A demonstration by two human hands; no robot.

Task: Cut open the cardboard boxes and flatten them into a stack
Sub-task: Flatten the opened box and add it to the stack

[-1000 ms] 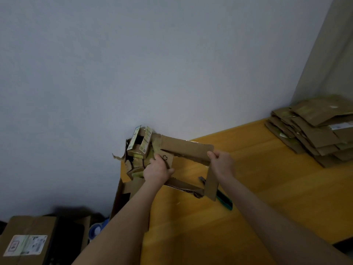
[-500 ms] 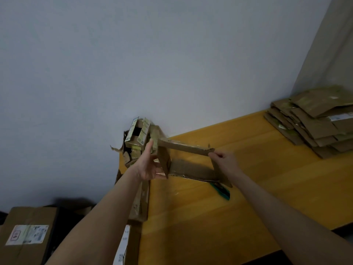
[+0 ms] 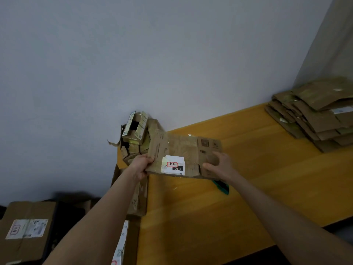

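I hold a flattened brown cardboard box with a white shipping label over the left end of the yellow wooden table. My left hand grips its left edge. My right hand holds its right part, thumb on top. Behind the box, a pile of small opened boxes leans against the wall at the table's corner. A stack of flattened cardboard lies at the far right of the table. A green-handled cutter lies on the table, partly hidden under my right wrist.
A closed brown box with a label stands on the floor at lower left. More cardboard boxes stand against the table's left side. The grey wall rises right behind the table. A curtain hangs at the right.
The box was an open rectangular tube between my hands; now it is pressed flat, label side up. My left hand shifted to its left edge and my right hand onto its right part.
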